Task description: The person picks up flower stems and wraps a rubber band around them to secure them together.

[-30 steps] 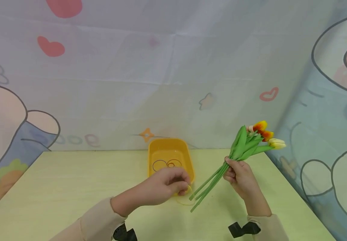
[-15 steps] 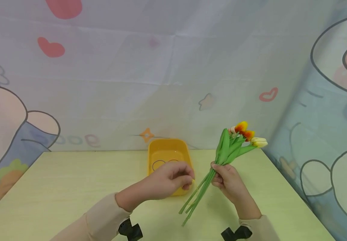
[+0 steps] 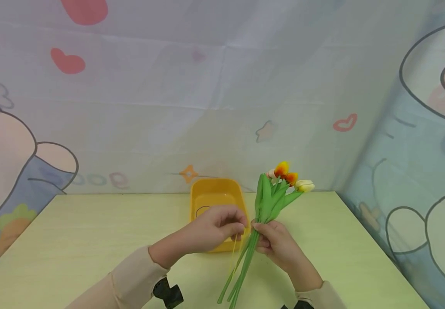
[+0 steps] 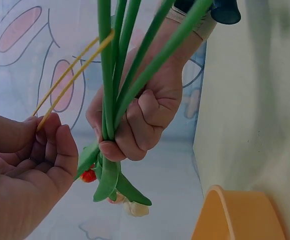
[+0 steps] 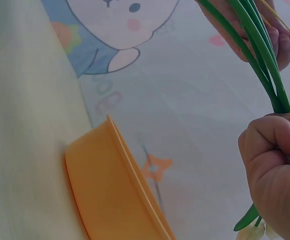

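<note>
My right hand (image 3: pixel 280 246) grips a bunch of artificial tulips (image 3: pixel 270 197) by the stems, just below the leaves. Orange-yellow and pale yellow blooms point up and away, while the green stems (image 4: pixel 107 82) slant down toward me. Between thumb and fingertips, my left hand (image 3: pixel 220 229) pinches a yellow rubber band (image 4: pixel 84 65), stretched into a narrow loop. In the left wrist view, its far end passes around at least one stem near the cut ends; whether it encloses more I cannot tell. Both hands are close together, above the table.
Behind my left hand a yellow plastic tray (image 3: pixel 216 180) stands on the pale table (image 3: pixel 122 240), with a dark thin band (image 3: pixel 203 207) inside, partly hidden. A cartoon-printed cloth (image 3: pixel 149 107) hangs along the table's back edge.
My right hand has brought the tulips left and down toward my left hand. The rubber band, earlier hanging near the stem ends, is now stretched onto the stems. My left hand shifted slightly right.
</note>
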